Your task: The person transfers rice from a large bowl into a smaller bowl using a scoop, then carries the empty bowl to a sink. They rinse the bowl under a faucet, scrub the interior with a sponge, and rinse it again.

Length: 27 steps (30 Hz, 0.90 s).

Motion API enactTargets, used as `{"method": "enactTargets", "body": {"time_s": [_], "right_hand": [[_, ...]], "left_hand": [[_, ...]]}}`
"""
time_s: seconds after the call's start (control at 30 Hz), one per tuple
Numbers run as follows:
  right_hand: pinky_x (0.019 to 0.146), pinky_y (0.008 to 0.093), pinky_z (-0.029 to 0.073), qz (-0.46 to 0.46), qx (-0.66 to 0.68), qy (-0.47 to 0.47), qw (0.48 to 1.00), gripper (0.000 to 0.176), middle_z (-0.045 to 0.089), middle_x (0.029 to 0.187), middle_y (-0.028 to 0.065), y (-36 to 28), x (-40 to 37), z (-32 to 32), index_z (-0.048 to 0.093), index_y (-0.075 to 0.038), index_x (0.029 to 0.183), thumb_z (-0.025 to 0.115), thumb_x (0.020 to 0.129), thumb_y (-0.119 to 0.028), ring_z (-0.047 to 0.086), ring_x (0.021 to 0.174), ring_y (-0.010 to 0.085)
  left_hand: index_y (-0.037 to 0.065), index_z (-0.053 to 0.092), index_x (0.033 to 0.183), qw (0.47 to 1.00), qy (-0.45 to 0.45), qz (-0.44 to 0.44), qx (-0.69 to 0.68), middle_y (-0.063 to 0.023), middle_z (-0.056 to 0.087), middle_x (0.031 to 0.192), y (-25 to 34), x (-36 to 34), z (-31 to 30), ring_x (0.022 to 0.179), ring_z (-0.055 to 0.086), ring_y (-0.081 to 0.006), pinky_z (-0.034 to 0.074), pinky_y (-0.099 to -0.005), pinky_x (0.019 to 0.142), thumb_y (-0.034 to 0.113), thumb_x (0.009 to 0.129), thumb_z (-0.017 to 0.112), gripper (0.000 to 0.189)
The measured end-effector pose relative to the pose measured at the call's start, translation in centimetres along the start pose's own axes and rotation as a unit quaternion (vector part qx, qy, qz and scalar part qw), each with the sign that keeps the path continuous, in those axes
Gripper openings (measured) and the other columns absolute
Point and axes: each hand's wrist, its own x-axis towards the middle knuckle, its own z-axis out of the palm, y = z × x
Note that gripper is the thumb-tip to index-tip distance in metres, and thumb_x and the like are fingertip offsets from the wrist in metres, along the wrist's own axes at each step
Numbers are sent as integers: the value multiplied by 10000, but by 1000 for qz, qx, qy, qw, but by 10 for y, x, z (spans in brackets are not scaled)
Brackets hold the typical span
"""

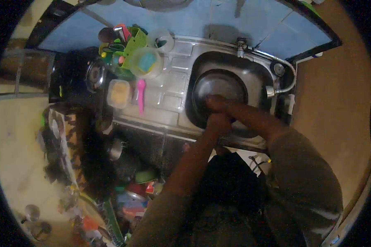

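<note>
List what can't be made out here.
Head view only.
1. Left hand: what it grips, if anything; the right forearm and dim light hide it.
2. Right hand: fingers blur against the pan.
3. Sink: floor covered by pan and arms.
4. Clutter, lower left: dark, blurred.

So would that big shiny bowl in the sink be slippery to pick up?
Likely slippery: the bowl looks like smooth, shiny metal and sits in the sink. Probably stiff, not floppy. Its round shape may make it rock.
</note>
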Motion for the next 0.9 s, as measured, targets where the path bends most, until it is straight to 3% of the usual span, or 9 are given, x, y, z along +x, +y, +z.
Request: {"method": "enactTargets", "body": {"time_s": [0.03, 0.1, 0.13, 0.33, 0.5, 0.57, 0.63, 0.7, 0.9], "right_hand": [[932, 468, 440, 2, -1, 0, 1000, 292, 599, 1090, 223, -7, -9, -26, 628, -44, 1050, 574, 798, -182, 581, 1017, 380], [904, 474, 446, -222, -176, 15, 959, 310, 614, 1059, 198, -16, -16, -60, 630, -53, 1085, 566, 817, -194, 598, 994, 338], [900, 474, 447, -233, -191, 26, 953, 308, 614, 1061, 195, -14, -14, -68, 632, -55, 1085, 565, 819, -195, 600, 990, 336], [880, 470, 454, -117, -265, 116, 950, 298, 616, 1070, 178, 61, 18, -53, 638, -63, 1088, 558, 834, -197, 610, 967, 328], [843, 473, 468, -70, -344, 109, 930, 296, 628, 1072, 160, 173, 31, 43, 652, -71, 1080, 569, 841, -225, 627, 937, 328], [820, 478, 479, -57, -378, 108, 918, 302, 637, 1067, 153, 188, 24, 64, 660, -74, 1069, 584, 837, -251, 636, 922, 333], [841, 493, 477, -53, -304, -56, 950, 310, 645, 1056, 183, 143, 6, 52, 669, -60, 1046, 576, 824, -255, 630, 960, 350], [861, 507, 475, -44, -213, -219, 951, 319, 653, 1045, 212, 86, -11, 33, 678, -47, 1023, 568, 811, -259, 625, 997, 368], [855, 532, 466, -19, -224, -296, 928, 331, 652, 1053, 202, 24, -46, -54, 673, -34, 1013, 577, 789, -257, 630, 983, 346]], "left_hand": [[105, 713, 928, 1000, 0, 2, -1, -144, 684, 959, -2, 3, 7, 913, 656, -320, 519, -446, 809, 256, 810, 549, 253], [106, 714, 920, 996, 30, 35, 74, -145, 683, 957, -7, 5, 18, 883, 668, -311, 533, -438, 782, 250, 803, 550, 248], [106, 714, 920, 996, 31, 32, 73, -145, 683, 957, -7, 4, 17, 883, 668, -311, 533, -438, 782, 250, 803, 550, 248], [80, 707, 922, 992, 102, 23, 73, -147, 682, 967, -14, -18, -9, 888, 673, -298, 532, -448, 797, 227, 771, 588, 242], [73, 699, 929, 993, 14, 8, 119, -150, 683, 949, -18, -23, -35, 897, 667, -312, 534, -445, 800, 220, 752, 616, 245], [68, 702, 908, 989, 96, 36, 106, -158, 683, 943, -9, -49, -48, 885, 669, -315, 536, -442, 797, 223, 739, 624, 242], [64, 706, 887, 978, 178, 61, 91, -166, 684, 936, -8, -50, -49, 873, 671, -317, 537, -439, 794, 226, 726, 632, 240], [63, 711, 851, 994, 50, 30, 95, -166, 686, 888, -26, -30, -33, 849, 674, -313, 537, -440, 791, 223, 704, 630, 232], [84, 699, 752, 988, 142, 44, 52, -142, 678, 769, -50, -26, -10, 776, 673, -294, 542, -423, 723, 218, 669, 617, 178]]}}
